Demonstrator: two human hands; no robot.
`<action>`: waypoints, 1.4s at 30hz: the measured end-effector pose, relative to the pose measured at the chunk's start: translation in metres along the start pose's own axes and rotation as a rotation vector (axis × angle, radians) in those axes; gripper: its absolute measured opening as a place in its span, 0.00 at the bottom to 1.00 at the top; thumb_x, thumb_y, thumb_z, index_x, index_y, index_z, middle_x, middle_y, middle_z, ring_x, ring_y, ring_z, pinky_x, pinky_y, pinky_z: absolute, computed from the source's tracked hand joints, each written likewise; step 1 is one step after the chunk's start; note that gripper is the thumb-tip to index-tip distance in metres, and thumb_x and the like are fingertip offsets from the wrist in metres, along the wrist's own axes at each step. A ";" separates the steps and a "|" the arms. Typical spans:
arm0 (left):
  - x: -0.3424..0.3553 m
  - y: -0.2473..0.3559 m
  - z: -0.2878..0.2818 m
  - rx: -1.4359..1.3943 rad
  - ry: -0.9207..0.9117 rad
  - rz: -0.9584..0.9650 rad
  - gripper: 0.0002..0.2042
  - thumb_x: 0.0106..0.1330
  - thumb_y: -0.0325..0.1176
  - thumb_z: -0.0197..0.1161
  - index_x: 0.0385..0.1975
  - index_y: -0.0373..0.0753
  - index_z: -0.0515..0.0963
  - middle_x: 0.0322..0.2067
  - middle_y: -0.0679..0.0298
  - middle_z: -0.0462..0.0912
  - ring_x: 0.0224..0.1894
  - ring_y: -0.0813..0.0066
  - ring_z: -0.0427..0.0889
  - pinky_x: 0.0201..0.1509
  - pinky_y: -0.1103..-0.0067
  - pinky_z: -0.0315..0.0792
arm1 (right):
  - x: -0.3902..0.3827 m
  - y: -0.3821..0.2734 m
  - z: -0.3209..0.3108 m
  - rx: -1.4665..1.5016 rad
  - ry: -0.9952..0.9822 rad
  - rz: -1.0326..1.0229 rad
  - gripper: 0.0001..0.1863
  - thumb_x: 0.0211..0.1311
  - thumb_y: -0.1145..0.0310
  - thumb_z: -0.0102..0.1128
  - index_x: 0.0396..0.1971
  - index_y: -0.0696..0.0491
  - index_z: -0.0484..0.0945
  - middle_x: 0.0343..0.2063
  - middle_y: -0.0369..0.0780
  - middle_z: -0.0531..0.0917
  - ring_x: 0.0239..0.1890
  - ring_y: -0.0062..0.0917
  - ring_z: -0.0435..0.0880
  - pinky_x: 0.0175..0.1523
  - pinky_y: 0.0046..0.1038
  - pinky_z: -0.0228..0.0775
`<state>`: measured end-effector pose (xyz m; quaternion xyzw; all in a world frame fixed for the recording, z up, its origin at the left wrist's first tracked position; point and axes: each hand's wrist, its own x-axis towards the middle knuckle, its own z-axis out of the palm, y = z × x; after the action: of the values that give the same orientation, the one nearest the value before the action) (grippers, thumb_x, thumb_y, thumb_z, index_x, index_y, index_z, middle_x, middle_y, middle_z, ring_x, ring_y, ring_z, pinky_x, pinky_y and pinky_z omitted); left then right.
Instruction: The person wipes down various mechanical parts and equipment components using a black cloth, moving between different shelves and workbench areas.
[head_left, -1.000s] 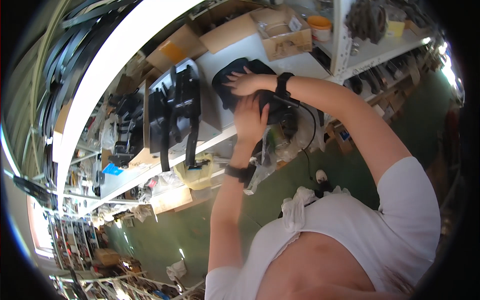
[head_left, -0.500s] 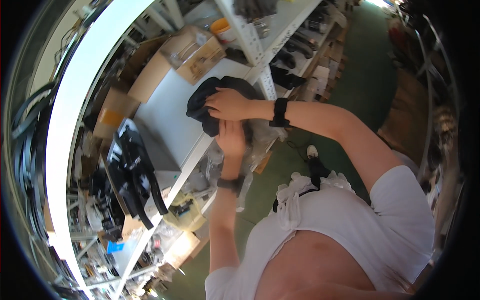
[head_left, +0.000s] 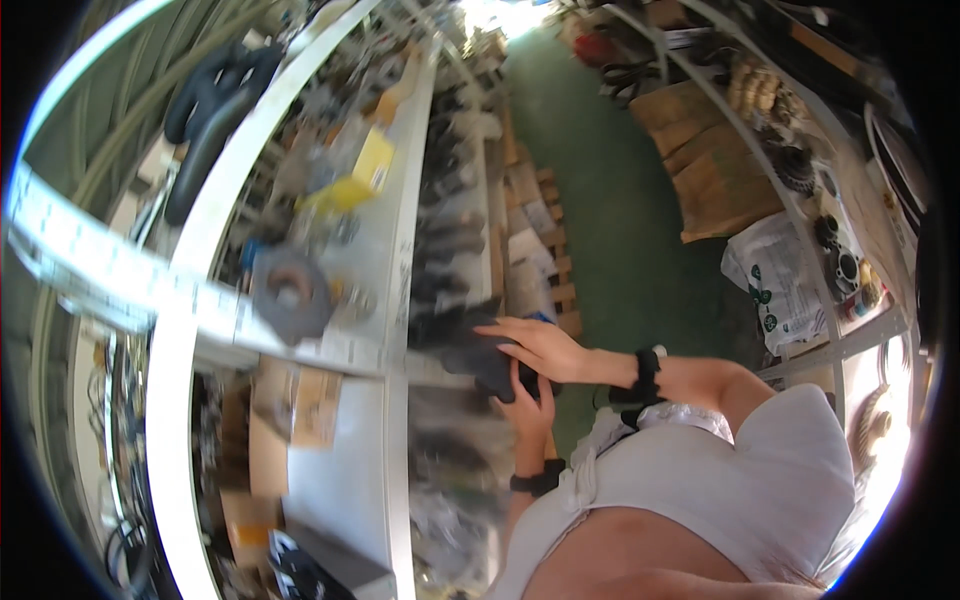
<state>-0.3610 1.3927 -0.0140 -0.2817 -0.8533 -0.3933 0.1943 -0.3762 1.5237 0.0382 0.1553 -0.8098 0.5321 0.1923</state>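
Both hands hold a dark, soft-edged black item [head_left: 482, 352] beside the shelf's front edge; its kind is not clear through the blur. My right hand [head_left: 548, 350] reaches over it from the right, fingers lying across its top. Below, my left hand [head_left: 527, 405] grips its lower side, with fingers curled up against it. The two hands are close together. Behind the item, its far outline merges with other dark parts on the rack.
A white metal shelf frame [head_left: 397, 440] runs along the left. Its boards carry cardboard boxes [head_left: 312, 408], a yellow package [head_left: 362, 172] and a grey ring-shaped part [head_left: 290, 292]. A green aisle floor [head_left: 600, 200] stretches ahead. On the right, a white bag [head_left: 775, 280] leans near another rack.
My view has swung right toward the aisle. Both hands have lifted the black item off the grey shelf board and carried it right, past the shelf post.
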 end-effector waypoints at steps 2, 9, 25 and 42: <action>0.011 -0.002 0.013 0.009 -0.050 -0.058 0.26 0.57 0.39 0.56 0.54 0.33 0.62 0.47 0.43 0.68 0.49 0.45 0.67 0.53 0.64 0.59 | -0.001 0.005 -0.017 0.022 0.042 0.035 0.20 0.60 0.66 0.46 0.53 0.47 0.65 0.49 0.50 0.69 0.51 0.43 0.68 0.53 0.35 0.61; 0.079 0.012 0.106 -0.252 -0.072 -0.075 0.19 0.61 0.35 0.53 0.47 0.27 0.66 0.41 0.42 0.72 0.42 0.46 0.74 0.42 0.67 0.69 | 0.002 0.041 -0.089 -0.160 0.228 0.123 0.21 0.59 0.66 0.48 0.54 0.48 0.65 0.48 0.50 0.70 0.52 0.41 0.68 0.54 0.32 0.61; 0.241 -0.009 0.273 -0.497 -0.202 -0.253 0.17 0.63 0.37 0.49 0.45 0.30 0.68 0.42 0.49 0.74 0.43 0.57 0.74 0.44 0.72 0.67 | 0.078 0.149 -0.199 -0.342 0.206 0.130 0.30 0.53 0.62 0.55 0.56 0.53 0.60 0.49 0.54 0.68 0.52 0.45 0.67 0.56 0.35 0.59; 0.471 -0.075 0.352 -0.394 -0.393 -0.252 0.14 0.61 0.32 0.48 0.45 0.32 0.67 0.40 0.54 0.73 0.44 0.64 0.73 0.49 0.76 0.64 | 0.274 0.324 -0.296 -0.407 0.212 0.213 0.16 0.54 0.66 0.52 0.40 0.58 0.73 0.34 0.47 0.76 0.35 0.42 0.75 0.38 0.35 0.68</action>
<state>-0.8075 1.7824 -0.0124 -0.2767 -0.8101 -0.5102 -0.0829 -0.7213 1.9090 0.0154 -0.0297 -0.8874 0.3885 0.2463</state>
